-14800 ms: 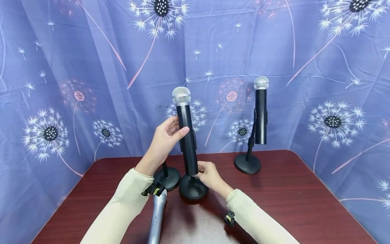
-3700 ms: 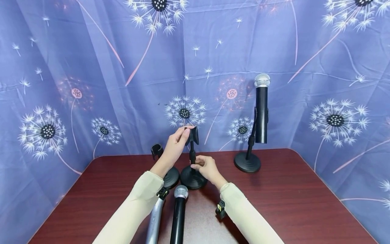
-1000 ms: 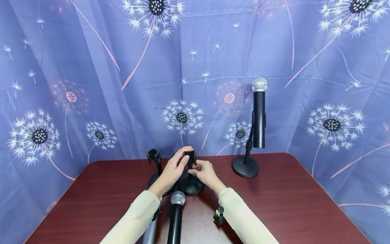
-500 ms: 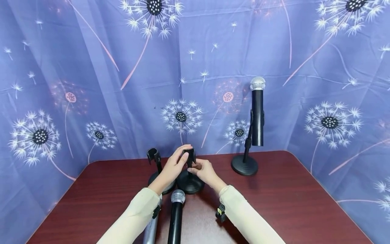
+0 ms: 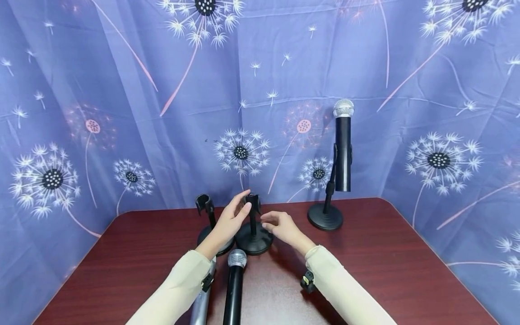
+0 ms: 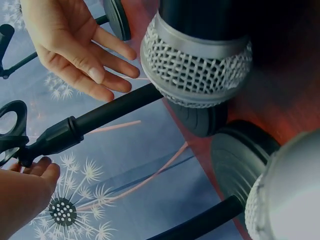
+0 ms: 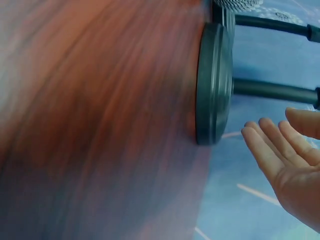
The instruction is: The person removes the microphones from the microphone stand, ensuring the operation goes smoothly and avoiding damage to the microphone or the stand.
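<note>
My left hand (image 5: 229, 222) holds the clip at the top of the middle black microphone stand (image 5: 253, 225), its thumb in front of the clip. In the left wrist view, the left fingers (image 6: 42, 170) curl under the stand's joint below the clip. Just to the right of the pole, my right hand (image 5: 284, 226) is apart from it, fingers loosely extended and holding nothing. The right wrist view shows a gap between that hand (image 7: 290, 165) and the stand's round base (image 7: 215, 85). A black microphone (image 5: 234, 289) with a silver mesh head lies in front of the stand.
A second stand with a bare clip (image 5: 204, 203) is close by on the left. A silver-grey microphone (image 5: 200, 307) lies partly under the left forearm. At the back right, another stand (image 5: 326, 216) bears an upright black microphone (image 5: 343, 153). A patterned curtain (image 5: 162, 90) hangs behind the table.
The black microphone, earlier held at the middle stand, now lies on the table. The stand's clip has come down, its pole shorter. My right hand has just let go and moved right.
</note>
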A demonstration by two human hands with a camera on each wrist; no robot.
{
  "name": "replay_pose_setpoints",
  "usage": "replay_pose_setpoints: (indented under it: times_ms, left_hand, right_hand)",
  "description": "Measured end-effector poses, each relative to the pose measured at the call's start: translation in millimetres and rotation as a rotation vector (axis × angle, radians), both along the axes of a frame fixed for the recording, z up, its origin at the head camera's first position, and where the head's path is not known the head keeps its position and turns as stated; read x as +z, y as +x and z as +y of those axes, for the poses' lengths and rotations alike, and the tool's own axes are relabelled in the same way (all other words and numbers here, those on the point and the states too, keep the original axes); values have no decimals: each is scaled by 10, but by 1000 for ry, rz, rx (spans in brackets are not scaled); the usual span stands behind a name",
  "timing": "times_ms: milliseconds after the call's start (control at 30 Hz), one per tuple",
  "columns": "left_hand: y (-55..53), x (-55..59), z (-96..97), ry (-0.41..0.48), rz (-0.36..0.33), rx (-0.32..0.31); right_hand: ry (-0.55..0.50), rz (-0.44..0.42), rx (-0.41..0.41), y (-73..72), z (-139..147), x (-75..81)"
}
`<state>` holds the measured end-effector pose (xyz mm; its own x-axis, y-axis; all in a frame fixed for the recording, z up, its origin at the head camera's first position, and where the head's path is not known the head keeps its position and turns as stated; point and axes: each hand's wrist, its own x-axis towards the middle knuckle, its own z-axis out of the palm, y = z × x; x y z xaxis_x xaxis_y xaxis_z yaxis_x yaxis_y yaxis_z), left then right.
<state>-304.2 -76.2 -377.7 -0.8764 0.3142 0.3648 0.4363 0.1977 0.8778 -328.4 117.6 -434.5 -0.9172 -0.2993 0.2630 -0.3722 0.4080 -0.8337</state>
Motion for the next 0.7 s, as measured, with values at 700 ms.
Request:
replay_pose_setpoints:
  times_ms: [700]
  left_hand:
    - [196,-121,-105,78,-123,42]
  right_hand:
    - [-298,-19,-173,11,672,46]
